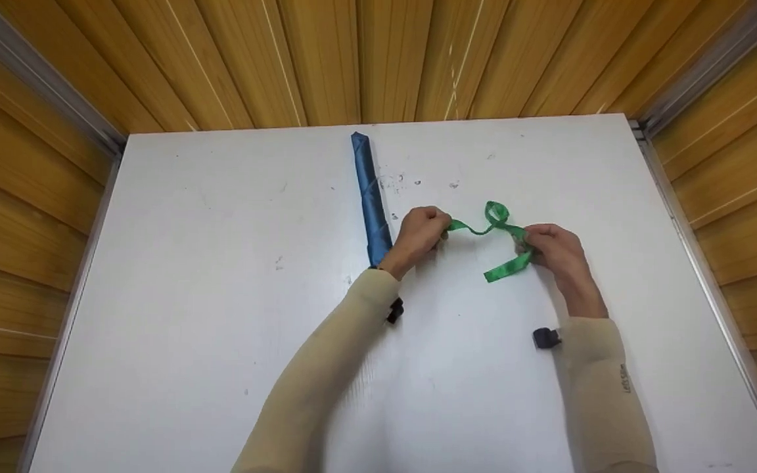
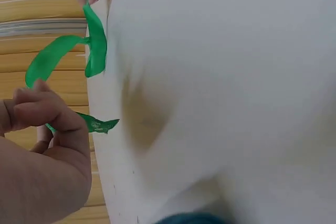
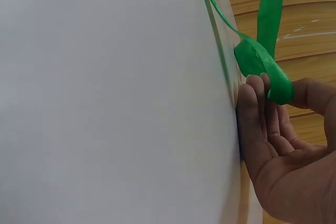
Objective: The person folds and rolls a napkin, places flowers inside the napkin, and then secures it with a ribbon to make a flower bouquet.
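A green ribbon stretches between my two hands above the white table, with a loop standing up in its middle. My left hand pinches its left end, and a short tip sticks out past the fingers in the left wrist view. On the other side, my right hand pinches the ribbon between thumb and fingers. From there a free tail hangs down toward the left. In the right wrist view the ribbon folds over by the fingertips. Just left of my left hand lies a long blue wrapped roll, its near end partly behind the wrist.
The white table has small dark marks on its surface. Wood-panelled walls stand behind it and at both sides. A small black camera is worn at the right wrist, another black device at the left.
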A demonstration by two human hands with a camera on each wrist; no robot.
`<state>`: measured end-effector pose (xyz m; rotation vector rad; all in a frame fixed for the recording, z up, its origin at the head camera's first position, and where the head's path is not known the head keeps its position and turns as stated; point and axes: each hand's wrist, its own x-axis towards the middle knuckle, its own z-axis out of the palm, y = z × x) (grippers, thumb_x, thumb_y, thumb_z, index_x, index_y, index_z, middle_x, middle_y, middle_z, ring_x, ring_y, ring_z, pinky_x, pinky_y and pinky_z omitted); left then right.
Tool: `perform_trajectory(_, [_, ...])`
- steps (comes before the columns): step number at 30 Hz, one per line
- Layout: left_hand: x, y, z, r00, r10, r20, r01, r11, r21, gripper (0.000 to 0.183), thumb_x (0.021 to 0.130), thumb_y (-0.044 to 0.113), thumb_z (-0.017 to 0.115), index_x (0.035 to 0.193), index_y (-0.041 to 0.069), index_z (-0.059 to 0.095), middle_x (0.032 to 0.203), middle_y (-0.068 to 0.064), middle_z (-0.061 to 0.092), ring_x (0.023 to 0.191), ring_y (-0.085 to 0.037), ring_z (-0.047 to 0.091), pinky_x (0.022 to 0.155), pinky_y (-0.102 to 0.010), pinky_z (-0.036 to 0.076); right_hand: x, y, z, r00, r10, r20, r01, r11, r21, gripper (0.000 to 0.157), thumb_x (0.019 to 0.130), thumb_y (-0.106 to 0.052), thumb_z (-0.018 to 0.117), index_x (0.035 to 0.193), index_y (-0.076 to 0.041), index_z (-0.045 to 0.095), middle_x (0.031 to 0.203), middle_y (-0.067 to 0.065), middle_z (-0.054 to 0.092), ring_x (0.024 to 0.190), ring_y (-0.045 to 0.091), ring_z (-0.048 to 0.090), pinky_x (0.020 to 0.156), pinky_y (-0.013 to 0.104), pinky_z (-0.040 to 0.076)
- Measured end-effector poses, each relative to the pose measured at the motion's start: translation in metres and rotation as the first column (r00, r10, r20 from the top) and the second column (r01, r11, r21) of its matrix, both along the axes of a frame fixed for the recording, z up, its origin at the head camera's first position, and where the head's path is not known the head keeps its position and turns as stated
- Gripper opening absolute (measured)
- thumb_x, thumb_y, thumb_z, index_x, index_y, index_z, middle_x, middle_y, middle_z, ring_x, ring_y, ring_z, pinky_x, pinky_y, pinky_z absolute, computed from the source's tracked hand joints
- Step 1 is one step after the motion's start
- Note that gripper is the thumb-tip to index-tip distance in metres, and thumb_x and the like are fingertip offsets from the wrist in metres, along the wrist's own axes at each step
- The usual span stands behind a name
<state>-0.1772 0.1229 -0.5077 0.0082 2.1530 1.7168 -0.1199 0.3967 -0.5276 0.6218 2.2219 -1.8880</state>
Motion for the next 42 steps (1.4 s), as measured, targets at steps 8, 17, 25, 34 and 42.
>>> perform_trajectory(8, [0.004,-0.049,0.003,0.966,-0.072,-0.25,0.074,0.997,-0.001,0.018,0.092,0.015,0.075,0.11,0.015,0.075,0.083,0.001,0.059,0.076,-0.012,0.05,0.068,-0.026,0.042,0.002,-0.007,0.004,0.999,-0.032,0.006,0.032,0.999,0.035,0.033,0.109,-0.017,0.055,0.131,0.006,0.064,0.1,0.004,0.065,0.084,0.009,0.065,0.076,0.019,0.053])
perform_trajectory(17, [0.01,-0.102,0.017,0.884,-0.159,-0.441,0.053,0.968,-0.244,0.022,0.095,0.005,0.079,0.117,0.006,0.078,0.094,-0.009,0.064,0.081,-0.015,0.053,0.069,-0.026,0.044,0.005,-0.015,0.01,0.991,-0.094,-0.093,0.086,0.993,-0.081,0.023,0.11,-0.012,0.052,0.122,0.004,0.064,0.086,0.003,0.07,0.077,0.014,0.07,0.077,0.025,0.059])
perform_trajectory(25, [0.017,-0.142,0.025,0.846,-0.17,-0.505,-0.048,0.92,-0.39,0.022,0.092,0.009,0.084,0.113,0.002,0.08,0.088,-0.013,0.063,0.079,-0.021,0.052,0.069,-0.031,0.04,0.006,-0.022,0.02,0.982,-0.002,-0.19,-0.012,0.997,-0.073,0.024,0.11,-0.009,0.052,0.126,0.005,0.064,0.09,0.007,0.071,0.078,0.018,0.073,0.08,0.028,0.061])
perform_trajectory(34, [0.025,-0.178,0.028,0.879,-0.02,-0.476,-0.093,0.973,-0.213,0.011,0.098,0.014,0.079,0.1,0.003,0.08,0.078,0.0,0.054,0.074,-0.016,0.046,0.066,-0.03,0.036,0.004,-0.032,0.029,0.971,0.059,-0.23,-0.091,0.987,-0.131,0.025,0.109,-0.004,0.053,0.125,0.012,0.063,0.1,0.011,0.069,0.086,0.02,0.07,0.083,0.033,0.062])
perform_trajectory(42, [0.036,-0.201,0.019,0.936,0.111,-0.334,-0.122,0.993,-0.011,0.014,0.107,0.018,0.067,0.101,0.005,0.07,0.079,-0.001,0.046,0.074,-0.018,0.044,0.067,-0.032,0.036,0.003,-0.045,0.029,0.956,0.142,-0.257,-0.155,0.987,-0.032,0.038,0.109,-0.022,0.065,0.121,0.014,0.065,0.105,0.011,0.068,0.092,0.02,0.07,0.083,0.032,0.061])
